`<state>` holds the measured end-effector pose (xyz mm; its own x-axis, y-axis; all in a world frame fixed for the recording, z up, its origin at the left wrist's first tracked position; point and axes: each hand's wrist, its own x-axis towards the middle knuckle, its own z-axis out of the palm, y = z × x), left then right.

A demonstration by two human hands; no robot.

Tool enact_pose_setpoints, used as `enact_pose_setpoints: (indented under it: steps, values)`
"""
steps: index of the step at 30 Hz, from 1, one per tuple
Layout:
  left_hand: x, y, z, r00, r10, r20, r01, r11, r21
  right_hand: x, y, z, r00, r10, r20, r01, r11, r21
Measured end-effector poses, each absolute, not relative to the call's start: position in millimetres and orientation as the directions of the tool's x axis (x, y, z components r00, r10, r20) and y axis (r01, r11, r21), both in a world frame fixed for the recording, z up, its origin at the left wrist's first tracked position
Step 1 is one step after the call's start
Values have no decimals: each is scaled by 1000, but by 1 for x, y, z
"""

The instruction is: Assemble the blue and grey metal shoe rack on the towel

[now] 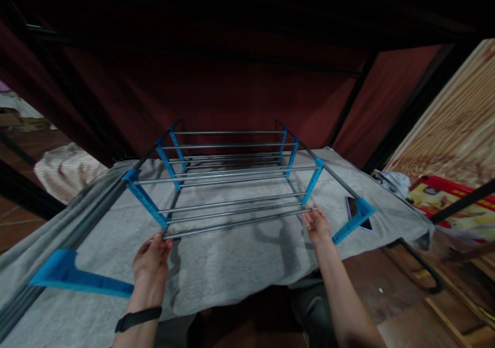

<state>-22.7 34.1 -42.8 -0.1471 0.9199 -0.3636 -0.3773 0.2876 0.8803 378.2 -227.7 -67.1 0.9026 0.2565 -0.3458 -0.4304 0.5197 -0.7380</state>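
Observation:
A partly assembled rack with blue plastic side brackets (145,201) and grey metal rods stands on a grey cloth. Its frontmost metal rod (235,224) runs crosswise between my hands. My left hand (152,258), with a dark band at the wrist, pinches the rod's left end. At the opposite end, my right hand (317,225) has its fingers closed around the rod. Nearer to me, a blue bracket (83,278) juts out on the left, partly behind my left forearm. Another blue bracket (353,221) angles down beside my right wrist.
The grey cloth (232,270) covers a low surface backed by a dark red wall (240,90). A phone (358,214) lies at right, partly under the right bracket. Striped fabric (67,170) is at left; a red box (452,203) sits at right. Dark frame posts flank the surface.

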Motion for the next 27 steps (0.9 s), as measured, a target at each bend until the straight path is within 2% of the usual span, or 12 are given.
enact_pose_setpoints:
  steps: [10, 16, 20, 27]
  values:
    - [-14, 31, -31, -183, 883, -431, -408, 331, 851, 376, -223, -62, 893, 284, -349, -449, 523, -724]
    - [-16, 34, -38, -145, 919, -365, -398, 284, 873, 374, -219, -58, 905, 297, -305, -423, 542, -727]
    - [-17, 36, -37, -147, 903, -404, -410, 316, 855, 373, -219, -59, 909, 296, -293, -413, 550, -726]
    - [-15, 38, -38, -203, 901, -384, -430, 270, 862, 373, -220, -63, 923, 288, -256, -376, 533, -758]
